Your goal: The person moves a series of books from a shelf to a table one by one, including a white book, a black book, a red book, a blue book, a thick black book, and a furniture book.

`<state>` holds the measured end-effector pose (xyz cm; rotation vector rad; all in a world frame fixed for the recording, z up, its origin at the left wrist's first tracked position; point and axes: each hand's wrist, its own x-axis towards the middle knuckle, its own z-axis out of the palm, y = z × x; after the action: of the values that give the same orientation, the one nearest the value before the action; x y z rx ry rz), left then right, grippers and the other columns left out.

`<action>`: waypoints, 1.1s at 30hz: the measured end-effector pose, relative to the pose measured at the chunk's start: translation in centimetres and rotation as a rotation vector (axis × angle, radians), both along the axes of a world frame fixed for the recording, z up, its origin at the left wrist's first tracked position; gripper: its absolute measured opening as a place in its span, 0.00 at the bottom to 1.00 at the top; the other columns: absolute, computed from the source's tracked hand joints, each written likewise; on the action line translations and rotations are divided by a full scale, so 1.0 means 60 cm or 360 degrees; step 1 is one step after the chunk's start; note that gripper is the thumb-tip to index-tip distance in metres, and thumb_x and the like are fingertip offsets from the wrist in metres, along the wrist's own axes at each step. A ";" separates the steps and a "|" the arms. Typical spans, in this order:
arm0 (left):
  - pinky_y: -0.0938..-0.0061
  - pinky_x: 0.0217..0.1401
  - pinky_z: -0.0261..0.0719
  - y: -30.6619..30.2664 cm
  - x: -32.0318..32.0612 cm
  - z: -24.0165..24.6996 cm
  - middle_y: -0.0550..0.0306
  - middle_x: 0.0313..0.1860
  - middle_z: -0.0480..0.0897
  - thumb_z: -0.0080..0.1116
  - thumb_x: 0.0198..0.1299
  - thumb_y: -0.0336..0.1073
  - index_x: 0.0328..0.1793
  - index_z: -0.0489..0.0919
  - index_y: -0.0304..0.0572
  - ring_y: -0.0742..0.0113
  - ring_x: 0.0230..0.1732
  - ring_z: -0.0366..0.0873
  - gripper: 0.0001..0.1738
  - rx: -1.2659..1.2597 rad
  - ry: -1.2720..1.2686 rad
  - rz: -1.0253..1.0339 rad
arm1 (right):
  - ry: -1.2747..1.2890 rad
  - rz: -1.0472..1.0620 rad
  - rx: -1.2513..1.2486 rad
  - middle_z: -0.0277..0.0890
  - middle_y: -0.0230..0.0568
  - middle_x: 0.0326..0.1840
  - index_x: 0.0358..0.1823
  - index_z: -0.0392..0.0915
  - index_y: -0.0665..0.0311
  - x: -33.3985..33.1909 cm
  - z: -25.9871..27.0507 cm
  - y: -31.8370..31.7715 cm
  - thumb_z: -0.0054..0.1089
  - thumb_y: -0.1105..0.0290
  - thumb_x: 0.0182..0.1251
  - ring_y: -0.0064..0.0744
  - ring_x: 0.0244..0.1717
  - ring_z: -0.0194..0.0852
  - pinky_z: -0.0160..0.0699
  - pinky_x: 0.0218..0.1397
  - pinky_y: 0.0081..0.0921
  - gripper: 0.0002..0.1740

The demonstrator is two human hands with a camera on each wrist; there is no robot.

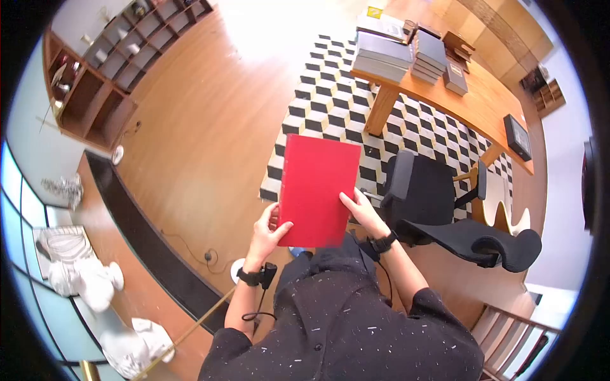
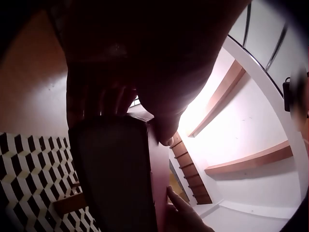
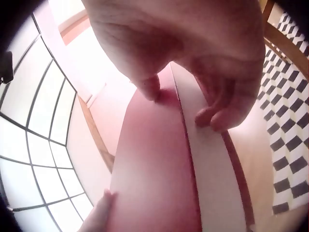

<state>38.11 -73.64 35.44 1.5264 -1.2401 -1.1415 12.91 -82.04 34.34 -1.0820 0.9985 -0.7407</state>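
A thick red hardcover book point(image 1: 319, 190) is held in front of the body, its plain cover facing up. My left hand point(image 1: 268, 233) grips it by the lower left side, thumb over the cover and fingers around the spine. On the opposite side my right hand point(image 1: 362, 214) holds the edge, with the thumb point(image 3: 150, 89) on the cover. In the right wrist view, the fingertips point(image 3: 219, 121) of that hand touch the pale page block point(image 3: 212, 169). From the left wrist the spine point(image 2: 113, 179) looks dark and shadowed. The book's underside is hidden in the head view.
A wooden table point(image 1: 438, 101) with stacked thick books point(image 1: 384, 54) stands at the upper right over a patterned rug point(image 1: 311, 108). A black office chair point(image 1: 426, 190) is close on the right. White plaster busts point(image 1: 82, 273) line the left, beside a dark-edged ledge point(image 1: 152, 247). A cable point(image 1: 184, 247) lies on the floor.
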 end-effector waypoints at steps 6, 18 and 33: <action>0.77 0.39 0.77 -0.106 -0.030 -0.015 0.54 0.40 0.80 0.66 0.49 0.36 0.61 0.67 0.37 0.73 0.36 0.77 0.33 0.0097 -0.0029 -0.0280 | -0.0065 -0.0315 0.0167 0.72 0.28 0.32 0.52 0.66 0.65 -0.061 -0.017 -0.051 0.47 0.57 0.68 0.14 0.22 0.65 0.64 0.22 0.13 0.20; 0.77 0.39 0.76 -0.399 -0.115 0.042 0.54 0.41 0.80 0.67 0.47 0.35 0.61 0.69 0.40 0.73 0.36 0.76 0.33 0.0026 -0.0239 -0.0291 | -0.0426 -0.0733 -0.0150 0.72 0.31 0.45 0.56 0.63 0.63 -0.142 -0.013 -0.368 0.52 0.61 0.66 0.18 0.43 0.69 0.69 0.45 0.18 0.21; 0.79 0.44 0.75 -0.705 -0.175 0.023 0.56 0.42 0.79 0.62 0.52 0.28 0.57 0.72 0.39 0.75 0.40 0.76 0.24 0.0095 -0.0074 -0.0539 | -0.0343 -0.0885 -0.0010 0.72 0.35 0.40 0.55 0.61 0.63 -0.282 -0.026 -0.504 0.52 0.57 0.64 0.21 0.27 0.74 0.72 0.23 0.16 0.24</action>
<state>27.60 -115.94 36.85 1.4262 -1.5502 -1.3754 -3.99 -112.28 32.79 -0.7078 1.1195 -1.2819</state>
